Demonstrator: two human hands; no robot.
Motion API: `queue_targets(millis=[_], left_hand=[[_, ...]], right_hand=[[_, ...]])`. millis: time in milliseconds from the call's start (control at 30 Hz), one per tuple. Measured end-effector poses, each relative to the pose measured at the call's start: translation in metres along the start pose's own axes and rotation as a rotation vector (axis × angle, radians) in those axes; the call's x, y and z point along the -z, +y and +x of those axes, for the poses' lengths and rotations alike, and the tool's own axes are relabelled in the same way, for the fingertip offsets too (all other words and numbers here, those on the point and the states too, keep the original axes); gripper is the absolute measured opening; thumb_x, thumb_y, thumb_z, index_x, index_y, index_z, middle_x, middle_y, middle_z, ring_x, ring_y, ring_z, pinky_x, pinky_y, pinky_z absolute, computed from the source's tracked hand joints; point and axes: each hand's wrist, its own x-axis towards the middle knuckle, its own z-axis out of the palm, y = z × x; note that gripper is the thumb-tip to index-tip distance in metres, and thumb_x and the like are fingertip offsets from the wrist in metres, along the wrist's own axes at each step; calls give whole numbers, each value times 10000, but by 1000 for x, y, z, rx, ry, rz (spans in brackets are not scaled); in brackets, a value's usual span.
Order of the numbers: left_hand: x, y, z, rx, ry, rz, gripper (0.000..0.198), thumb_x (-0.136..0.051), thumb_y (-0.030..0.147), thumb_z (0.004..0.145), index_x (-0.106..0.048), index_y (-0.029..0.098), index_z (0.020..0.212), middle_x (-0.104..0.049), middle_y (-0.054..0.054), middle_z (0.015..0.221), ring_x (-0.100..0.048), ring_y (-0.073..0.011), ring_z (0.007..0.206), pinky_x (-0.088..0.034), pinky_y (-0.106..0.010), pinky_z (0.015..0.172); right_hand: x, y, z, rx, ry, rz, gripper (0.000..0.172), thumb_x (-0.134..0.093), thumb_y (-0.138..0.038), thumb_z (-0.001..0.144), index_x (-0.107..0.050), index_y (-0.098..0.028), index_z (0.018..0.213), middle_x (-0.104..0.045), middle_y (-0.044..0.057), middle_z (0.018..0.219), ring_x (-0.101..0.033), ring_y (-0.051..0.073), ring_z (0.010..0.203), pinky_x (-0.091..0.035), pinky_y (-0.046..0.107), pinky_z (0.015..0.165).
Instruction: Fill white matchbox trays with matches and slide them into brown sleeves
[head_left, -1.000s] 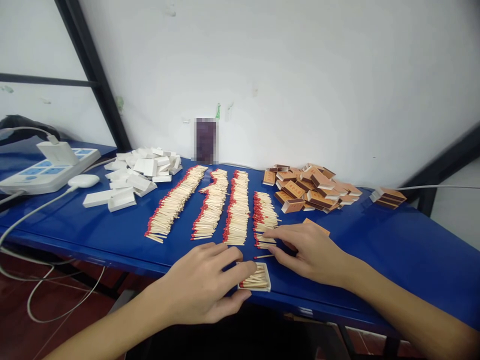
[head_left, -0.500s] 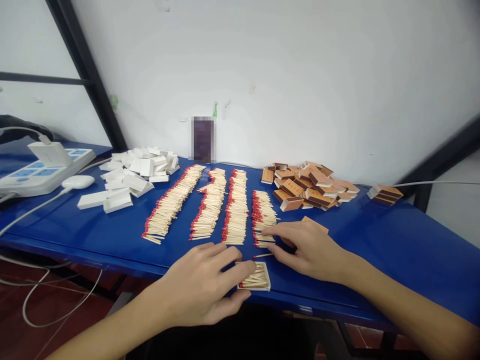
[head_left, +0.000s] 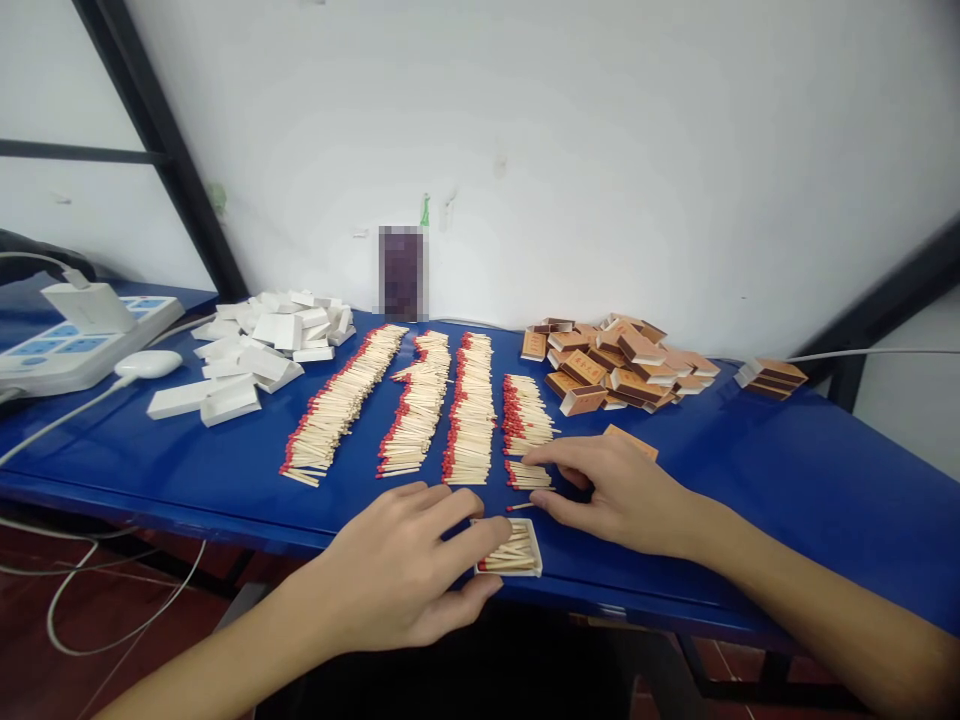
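Note:
At the table's front edge, my left hand (head_left: 420,570) grips a white matchbox tray (head_left: 538,548) by its left end, with thumb and fingers closed on it. Red-tipped matches (head_left: 514,550) lie inside the tray, partly hidden by my fingers. My right hand (head_left: 600,490) is at the near end of the rightmost match row (head_left: 529,415). Its index finger and thumb bracket a small bunch of matches (head_left: 529,474) split off from that row. One single match (head_left: 519,507) lies by the thumb tip. My other right fingers are curled and partly hidden.
Three longer match rows (head_left: 471,410) lie to the left. White trays (head_left: 277,330) are heaped at the back left, orange matchbox sleeves (head_left: 615,365) at the back right. One sleeve (head_left: 634,440) lies behind my right hand. A power strip (head_left: 97,350) with cables stands far left.
My right index finger and thumb have shifted slightly, and the gap between the small bunch and its row shows more clearly. My left hand stays on the tray. The view has shifted slightly.

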Motion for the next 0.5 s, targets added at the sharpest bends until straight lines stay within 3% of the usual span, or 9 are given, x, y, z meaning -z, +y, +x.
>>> queue_targets(millis=[200,500], left_hand=[[0,1,0,2,-6,0,243,-527,290,987,-576,188,1202,-655,-56,969,-649,-222,749,-549,-360,648],[-1,-1,0,1,-7,9,234,-520,295,991,-582,188,1189,-650,-57,984,-645,-221,757,-538,-362,654]], right_hand=[[-2,-1,1,-30,-9,6,241,-718,-366,850,-737,-194,1017,-612,-29,634,-536,129,533,-364,250,544],[-2,-3,2,-29,-1,29,185,-654,-342,900,-726,-195,986,-586,-35,620,-491,118,513,-358,251,542]])
